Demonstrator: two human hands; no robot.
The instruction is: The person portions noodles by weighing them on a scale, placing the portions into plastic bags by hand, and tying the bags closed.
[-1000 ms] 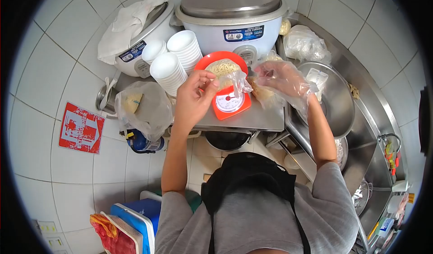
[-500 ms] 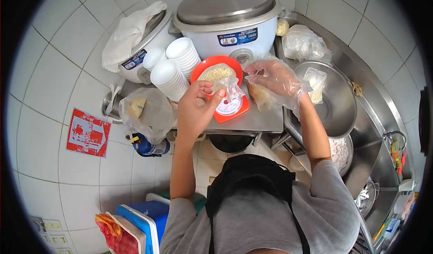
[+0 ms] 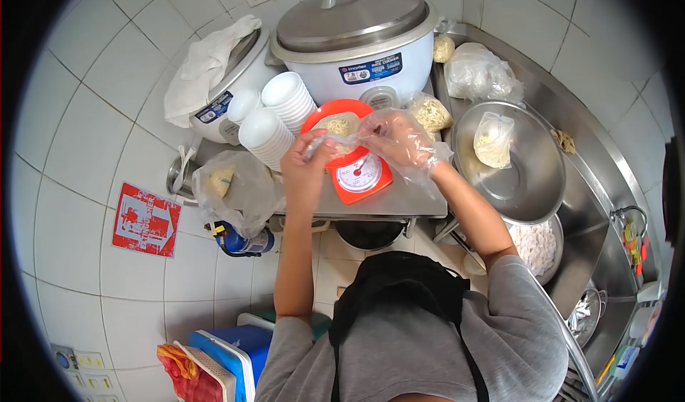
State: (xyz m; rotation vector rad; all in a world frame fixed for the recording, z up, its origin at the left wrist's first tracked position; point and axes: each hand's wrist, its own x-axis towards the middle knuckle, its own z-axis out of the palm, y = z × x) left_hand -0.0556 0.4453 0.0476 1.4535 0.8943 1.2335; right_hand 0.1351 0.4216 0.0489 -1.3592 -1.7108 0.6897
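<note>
A small clear bag of noodles [image 3: 338, 125] sits on the red plate [image 3: 312, 120] of an orange-red kitchen scale [image 3: 362, 176]. My left hand [image 3: 305, 161] pinches the left side of the bag's opening, at the plate's front left. Gloved in clear plastic, my right hand [image 3: 401, 139] has its fingers closed on the right side of the same bag's opening. Just behind the right hand, a bag of noodles [image 3: 429, 113] rests on the steel counter. Stacked white bowls [image 3: 265, 132] stand left of the plate.
Two rice cookers [image 3: 357, 52] stand behind. A large steel bowl [image 3: 528, 181] holding a small bag [image 3: 494, 141] is on the right, near a bowl of pale strips [image 3: 535, 248]. An open plastic bag [image 3: 246, 188] lies at the left edge. A fire extinguisher [image 3: 242, 240] hangs below.
My right hand has moved left to the bag on the plate and closed on its edge. The bag's opening is now stretched between both hands.
</note>
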